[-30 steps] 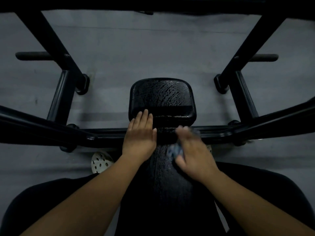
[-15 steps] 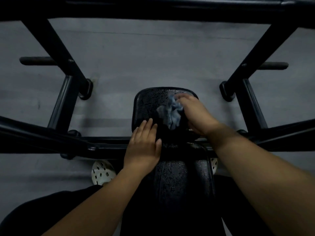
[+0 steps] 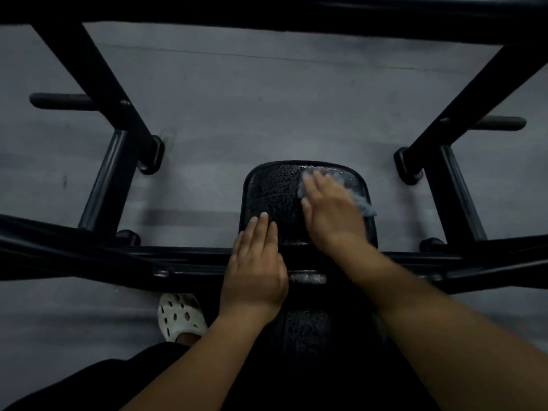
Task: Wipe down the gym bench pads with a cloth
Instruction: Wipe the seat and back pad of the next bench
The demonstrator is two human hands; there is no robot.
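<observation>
Pressing down on the cloth (image 3: 364,204), my right hand (image 3: 330,212) lies on the far right part of the small pad (image 3: 272,194). Its fingers are stretched forward and close together rather than curled. The blue-grey cloth sits under the palm and sticks out past the hand's right edge.

My left hand (image 3: 255,262) holds nothing. Its fingers are straight and together, with the fingertips on the near left edge of the small pad. The palm lies over the black crossbar (image 3: 192,264) of the bench frame.

Between my forearms the long pad (image 3: 307,327) runs back toward me. Both pads are beaded with droplets.

Most of the cloth is hidden beneath the right hand. Hand and cloth are both smeared by motion, so I cannot tell whether the thumb catches a fold. The near end of the long pad is lost in darkness. A white perforated shoe (image 3: 181,317) stands on the grey floor (image 3: 267,99) just left of the long pad, its heel cut off by my left forearm.
</observation>
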